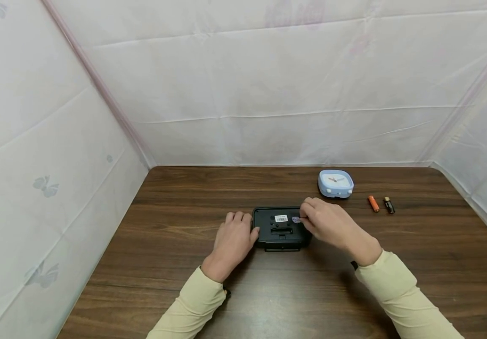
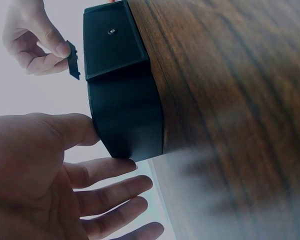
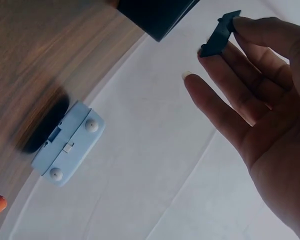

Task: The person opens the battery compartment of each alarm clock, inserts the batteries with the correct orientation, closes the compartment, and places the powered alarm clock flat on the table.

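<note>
A flat black battery-powered device (image 1: 264,216) lies back side up on the table, its battery compartment (image 1: 281,230) uncovered. My left hand (image 1: 234,238) rests at its left end; thumb and index finger touch its edge, the other fingers straight and spread. Over the device's right side, my right hand (image 1: 328,223) pinches a small black battery cover (image 3: 220,37) between thumb and fingertips. Small tabs show on the cover in the right wrist view. In the left wrist view, the cover hangs above the device's back, apart from it.
Behind the right hand stands a light blue alarm clock (image 1: 336,183). To its right lie an orange battery (image 1: 373,204) and a black battery with a gold end (image 1: 389,205). Whitish sheeting (image 1: 243,94) encloses the wooden table (image 1: 184,188) at the back and sides.
</note>
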### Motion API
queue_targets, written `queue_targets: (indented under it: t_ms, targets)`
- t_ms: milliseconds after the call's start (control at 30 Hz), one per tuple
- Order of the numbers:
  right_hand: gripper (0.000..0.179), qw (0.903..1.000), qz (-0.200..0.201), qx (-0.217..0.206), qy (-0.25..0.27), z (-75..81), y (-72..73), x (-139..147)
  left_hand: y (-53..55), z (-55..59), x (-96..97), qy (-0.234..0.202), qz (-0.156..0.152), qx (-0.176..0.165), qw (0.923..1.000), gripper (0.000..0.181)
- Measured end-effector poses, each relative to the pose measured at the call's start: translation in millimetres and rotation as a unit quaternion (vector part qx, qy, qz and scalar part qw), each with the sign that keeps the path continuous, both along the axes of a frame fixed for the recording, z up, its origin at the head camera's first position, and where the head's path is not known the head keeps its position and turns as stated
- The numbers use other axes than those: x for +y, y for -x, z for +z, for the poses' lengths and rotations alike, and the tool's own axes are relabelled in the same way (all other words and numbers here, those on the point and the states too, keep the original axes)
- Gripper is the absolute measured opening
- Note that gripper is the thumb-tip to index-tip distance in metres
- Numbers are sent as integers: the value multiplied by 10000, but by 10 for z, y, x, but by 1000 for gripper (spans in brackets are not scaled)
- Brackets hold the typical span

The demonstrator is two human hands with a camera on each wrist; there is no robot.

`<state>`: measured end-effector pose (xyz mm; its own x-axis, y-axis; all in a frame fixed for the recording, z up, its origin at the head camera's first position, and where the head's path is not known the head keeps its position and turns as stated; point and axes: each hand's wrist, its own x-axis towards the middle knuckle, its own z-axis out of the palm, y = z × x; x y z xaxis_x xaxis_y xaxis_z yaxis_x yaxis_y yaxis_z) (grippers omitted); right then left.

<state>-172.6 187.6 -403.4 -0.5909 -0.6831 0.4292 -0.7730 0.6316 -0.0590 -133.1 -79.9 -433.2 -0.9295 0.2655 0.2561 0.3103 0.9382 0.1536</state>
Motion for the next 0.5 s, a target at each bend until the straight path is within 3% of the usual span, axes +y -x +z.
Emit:
queue_targets:
  t_ms: [500]
  targets:
    - [28, 9955, -489, -767, -269, 74, 57, 173, -5, -2, 11, -77, 33, -11, 10000, 27]
